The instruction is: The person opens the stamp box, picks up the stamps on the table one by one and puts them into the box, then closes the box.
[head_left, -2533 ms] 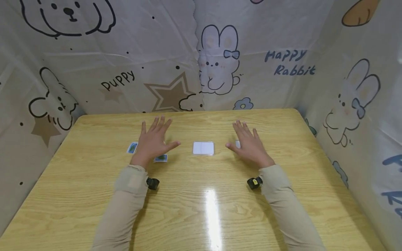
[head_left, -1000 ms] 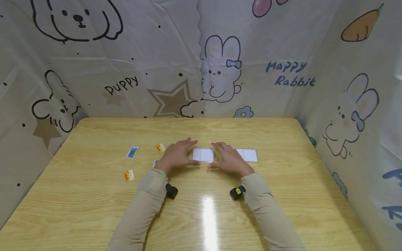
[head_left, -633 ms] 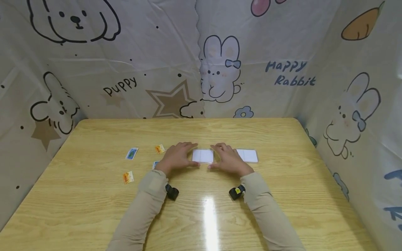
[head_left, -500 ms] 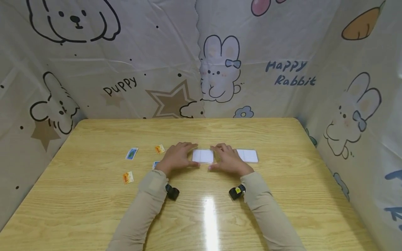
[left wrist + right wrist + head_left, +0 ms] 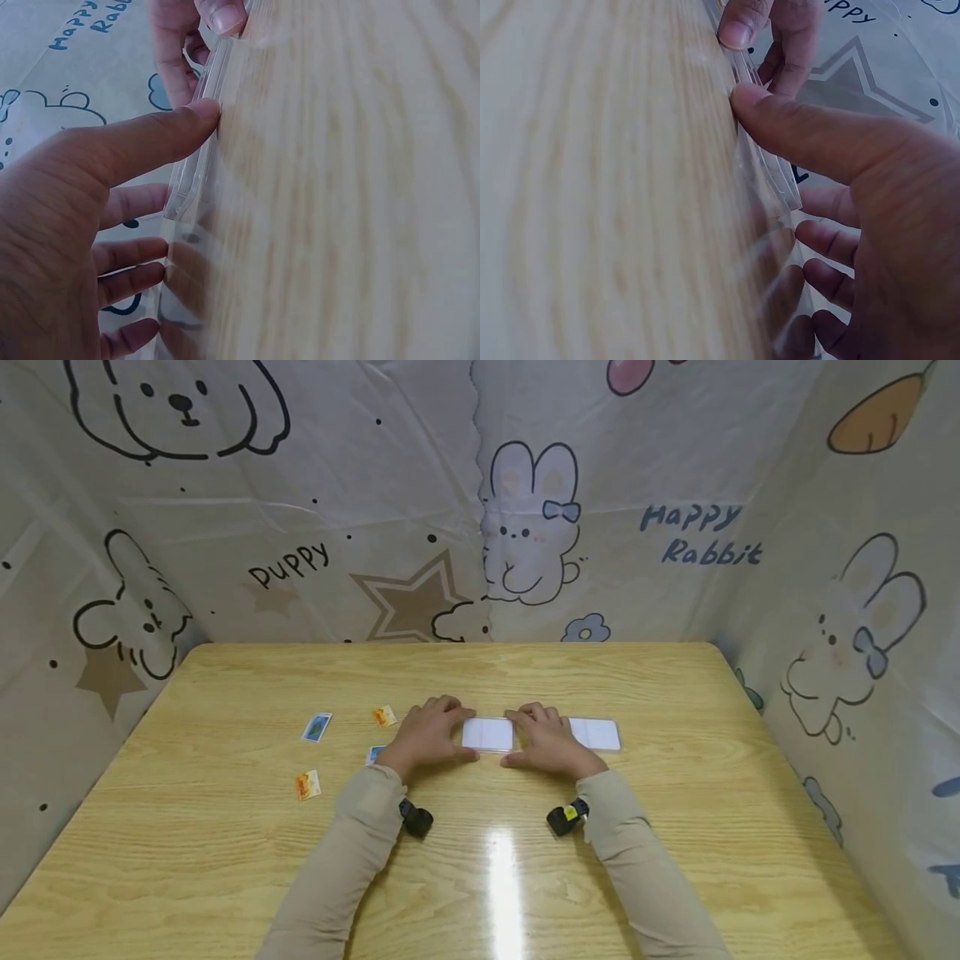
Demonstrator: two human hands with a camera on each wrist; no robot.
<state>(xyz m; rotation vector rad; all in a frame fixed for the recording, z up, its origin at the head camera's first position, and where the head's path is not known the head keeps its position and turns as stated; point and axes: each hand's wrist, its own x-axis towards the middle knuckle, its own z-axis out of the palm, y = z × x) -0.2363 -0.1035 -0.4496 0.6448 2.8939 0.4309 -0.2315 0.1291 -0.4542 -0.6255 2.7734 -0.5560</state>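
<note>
A flat clear plastic case (image 5: 487,735) with a white face lies on the wooden table between the two hands. The left hand (image 5: 426,737) pinches its left end, thumb at the near edge and forefinger at the far edge. At the right end, the right hand (image 5: 551,742) pinches it the same way. Seen low in the left wrist view, the case (image 5: 189,180) has a layered transparent edge under the left thumb (image 5: 169,135). The right wrist view shows the right thumb (image 5: 802,124) against the near edge of the case (image 5: 775,172). The other fingertips rest on the table.
A second white-faced case (image 5: 597,734) lies just right of the right hand. Blue cards (image 5: 317,727) and orange cards (image 5: 307,785) are scattered at left, one partly hidden by the left hand. Printed cloth (image 5: 420,493) surrounds the table (image 5: 480,893).
Both hands, spread wide apart at first, have come inward and down to the ends of the middle case. Their fingers now grip it. The case itself has hardly moved.
</note>
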